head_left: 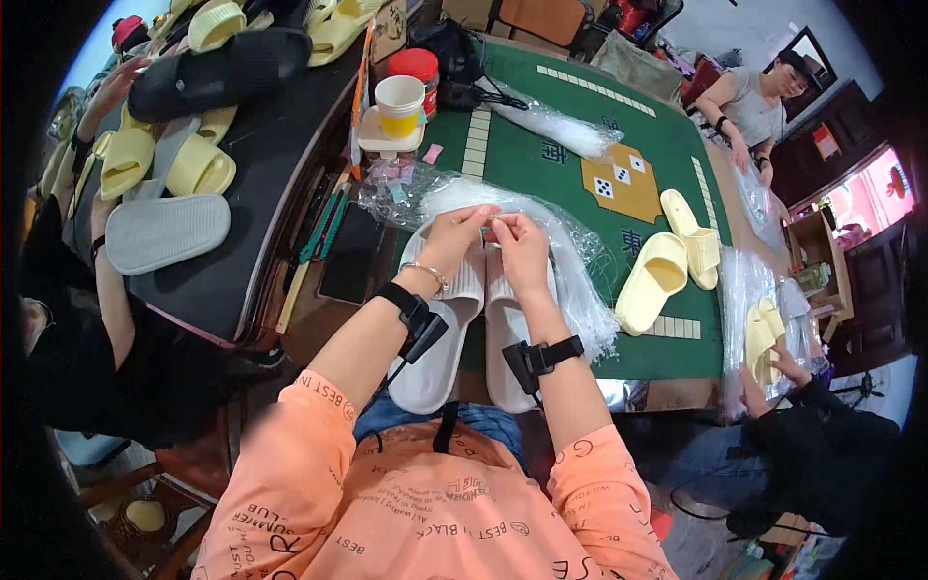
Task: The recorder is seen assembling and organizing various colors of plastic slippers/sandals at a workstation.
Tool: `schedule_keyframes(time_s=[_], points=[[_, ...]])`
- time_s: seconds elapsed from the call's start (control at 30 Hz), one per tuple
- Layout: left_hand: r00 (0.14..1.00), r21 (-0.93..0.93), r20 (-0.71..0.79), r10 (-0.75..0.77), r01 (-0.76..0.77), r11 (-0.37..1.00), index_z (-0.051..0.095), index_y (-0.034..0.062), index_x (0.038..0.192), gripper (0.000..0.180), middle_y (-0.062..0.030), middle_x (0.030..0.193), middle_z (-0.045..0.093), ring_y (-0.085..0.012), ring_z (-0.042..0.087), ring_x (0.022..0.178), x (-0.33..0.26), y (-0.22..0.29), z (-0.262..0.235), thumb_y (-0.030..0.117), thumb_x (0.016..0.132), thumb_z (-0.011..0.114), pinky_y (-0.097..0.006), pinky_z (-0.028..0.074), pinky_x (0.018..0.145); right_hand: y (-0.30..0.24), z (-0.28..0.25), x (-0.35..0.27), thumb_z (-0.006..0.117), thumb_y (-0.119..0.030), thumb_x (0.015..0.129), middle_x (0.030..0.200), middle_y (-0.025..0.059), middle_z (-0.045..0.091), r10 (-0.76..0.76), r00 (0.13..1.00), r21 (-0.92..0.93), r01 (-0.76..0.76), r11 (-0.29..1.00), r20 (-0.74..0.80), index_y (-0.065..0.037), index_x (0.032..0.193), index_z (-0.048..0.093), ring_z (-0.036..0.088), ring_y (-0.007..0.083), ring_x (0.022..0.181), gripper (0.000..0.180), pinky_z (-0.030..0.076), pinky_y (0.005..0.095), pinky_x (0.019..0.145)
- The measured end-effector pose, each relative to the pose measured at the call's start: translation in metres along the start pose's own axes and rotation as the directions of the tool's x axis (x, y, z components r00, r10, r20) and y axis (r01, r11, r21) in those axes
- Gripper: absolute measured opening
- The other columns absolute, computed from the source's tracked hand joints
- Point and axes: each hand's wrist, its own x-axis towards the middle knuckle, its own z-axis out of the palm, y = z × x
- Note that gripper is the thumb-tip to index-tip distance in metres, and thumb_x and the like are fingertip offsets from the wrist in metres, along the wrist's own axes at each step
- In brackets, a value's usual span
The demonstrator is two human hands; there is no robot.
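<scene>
My left hand (452,244) and my right hand (522,249) meet fingertip to fingertip, both closed in a pinch. Whatever is between the fingers is too small to make out. Directly below them lies a pair of pale grey slide slippers, the left slipper (425,362) and the right slipper (510,358), side by side at the table's near edge with their straps partly behind my hands. A bundle of clear plastic strands (578,275) fans out just past the slippers, partly in a clear bag. A pair of cream slippers (653,280) rests to the right.
Left of my hands lie a green utility knife (324,227) and a paper cup (399,104) by a red-lidded jar (416,66). Another strand bundle (556,128) sits farther back. Co-workers handle slippers on the black table (266,184) at left and bags at right.
</scene>
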Motion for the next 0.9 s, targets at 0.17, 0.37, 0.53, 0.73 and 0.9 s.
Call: schedule_keyframes(time_s=[0.17,0.37,0.53,0.73,0.9], points=[[0.996,-0.187,0.088,-0.007,0.024,0.982,0.058,-0.0006,0.099,0.024,0.0045,0.071,0.05,-0.0033,0.034,0.057,0.009,-0.012,-0.018,0.016,0.086,0.048,-0.016,0.03,0.052,-0.001,0.003,-0.005,0.054,-0.01,0.081,0.066,0.0025,0.057,-0.065,0.998,-0.046,0.064,0.997,-0.017,0.0,0.081,0.055,0.051,0.0081,0.057,0.01,0.042,0.0229,0.054],[0.997,-0.155,0.071,-0.016,0.026,0.987,0.056,-0.0002,0.1,0.022,0.0037,0.07,0.05,-0.003,0.037,0.058,0.009,-0.013,-0.014,0.014,0.086,0.048,-0.015,0.031,0.053,-0.003,0.001,-0.008,0.053,-0.011,0.081,0.065,0.0025,0.056,-0.031,0.999,-0.133,0.032,0.991,0.011,0.0,0.08,0.055,0.049,0.0085,0.058,0.011,0.04,0.0231,0.055],[0.999,-0.155,0.018,-0.03,0.033,0.987,0.057,-0.0006,0.095,0.019,0.0029,0.066,0.048,-0.0027,0.034,0.052,0.007,-0.009,-0.009,0.012,0.087,0.047,-0.014,0.028,0.047,-0.001,-0.001,-0.008,0.051,-0.012,0.082,0.067,0.0054,0.056,-0.039,0.999,-0.163,0.034,0.986,-0.025,0.0,0.082,0.054,0.05,0.0108,0.061,0.012,0.041,0.0255,0.057],[0.998,-0.135,0.005,-0.068,0.068,0.989,0.057,-0.0014,0.093,0.018,0.0018,0.067,0.049,-0.0031,0.034,0.052,0.01,-0.015,-0.012,0.012,0.087,0.047,-0.015,0.03,0.047,0.004,0.003,-0.009,0.05,-0.011,0.083,0.071,0.0075,0.057,-0.059,0.989,-0.097,0.046,0.994,-0.134,0.0,0.082,0.052,0.052,0.0135,0.064,0.011,0.042,0.0271,0.06],[0.999,-0.085,-0.03,-0.026,0.023,0.996,0.058,-0.0009,0.093,0.017,0.003,0.069,0.051,-0.0027,0.036,0.053,0.007,-0.012,-0.007,0.012,0.084,0.052,-0.015,0.03,0.047,0.0,0.001,-0.011,0.051,-0.01,0.083,0.072,0.0002,0.053,-0.067,0.996,-0.142,0.059,0.988,-0.052,-0.001,0.082,0.052,0.045,0.0056,0.063,0.009,0.039,0.0208,0.059]])
